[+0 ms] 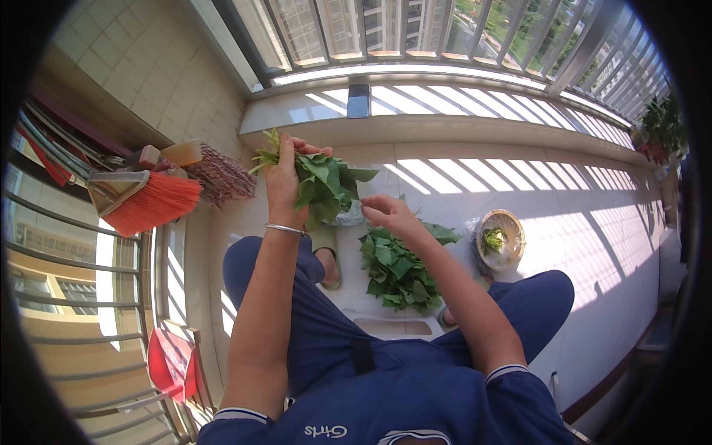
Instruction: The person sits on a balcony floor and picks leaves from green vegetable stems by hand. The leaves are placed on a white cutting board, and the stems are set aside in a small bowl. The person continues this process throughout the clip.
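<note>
My left hand (285, 183), with a metal bangle at the wrist, grips a bunch of leafy green stems (327, 181); the pale stem ends stick out past the thumb and the leaves hang to the right. Just right of those leaves is my right hand (386, 211), its thumb and fingertips close together; whether a bit of leaf lies between them cannot be told. Beneath my right forearm a pile of loose green leaves (397, 267) lies on the tiled floor. A clear plastic bag (350, 215) shows partly behind the held bunch.
A plastic-lined basket (523, 239) holding some greens stands right of the pile. A phone (359, 101) lies on the window ledge (445, 103). At left are an orange broom (158, 203), a mop (225, 175) and a red dustpan (169, 361). Potted plants (661, 125) stand far right.
</note>
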Motion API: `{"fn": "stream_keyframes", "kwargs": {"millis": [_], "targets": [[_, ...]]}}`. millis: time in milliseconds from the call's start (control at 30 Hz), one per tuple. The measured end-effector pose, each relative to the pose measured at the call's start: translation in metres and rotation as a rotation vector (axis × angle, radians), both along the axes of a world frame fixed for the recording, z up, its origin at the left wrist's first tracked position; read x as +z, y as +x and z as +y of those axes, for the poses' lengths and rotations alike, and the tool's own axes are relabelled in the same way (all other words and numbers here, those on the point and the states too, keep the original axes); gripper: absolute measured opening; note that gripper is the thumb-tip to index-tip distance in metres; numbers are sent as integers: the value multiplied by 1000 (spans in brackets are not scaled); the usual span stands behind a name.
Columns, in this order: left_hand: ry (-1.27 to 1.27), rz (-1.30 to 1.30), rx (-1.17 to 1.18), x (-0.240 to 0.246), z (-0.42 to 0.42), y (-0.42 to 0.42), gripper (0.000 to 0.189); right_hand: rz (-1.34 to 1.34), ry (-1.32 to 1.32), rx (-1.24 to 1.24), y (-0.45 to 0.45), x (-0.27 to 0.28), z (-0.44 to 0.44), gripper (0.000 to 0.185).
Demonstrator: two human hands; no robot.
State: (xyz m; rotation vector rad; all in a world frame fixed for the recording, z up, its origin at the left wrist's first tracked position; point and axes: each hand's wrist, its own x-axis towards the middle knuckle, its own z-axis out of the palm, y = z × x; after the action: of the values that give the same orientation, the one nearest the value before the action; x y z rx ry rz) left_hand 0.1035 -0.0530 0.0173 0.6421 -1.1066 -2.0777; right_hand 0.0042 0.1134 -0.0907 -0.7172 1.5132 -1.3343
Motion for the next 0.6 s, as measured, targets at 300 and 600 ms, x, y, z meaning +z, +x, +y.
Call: {"fn": "stream_keyframes", "kwargs": {"millis": [300,600], "targets": [[-55,64,74,-4,-44,5,28,1401,143,-2,37,-95,-86,37],[-189,-96,78,-4,-57,12,27,261,-157,-213,-29,-35,-95,22]]}}
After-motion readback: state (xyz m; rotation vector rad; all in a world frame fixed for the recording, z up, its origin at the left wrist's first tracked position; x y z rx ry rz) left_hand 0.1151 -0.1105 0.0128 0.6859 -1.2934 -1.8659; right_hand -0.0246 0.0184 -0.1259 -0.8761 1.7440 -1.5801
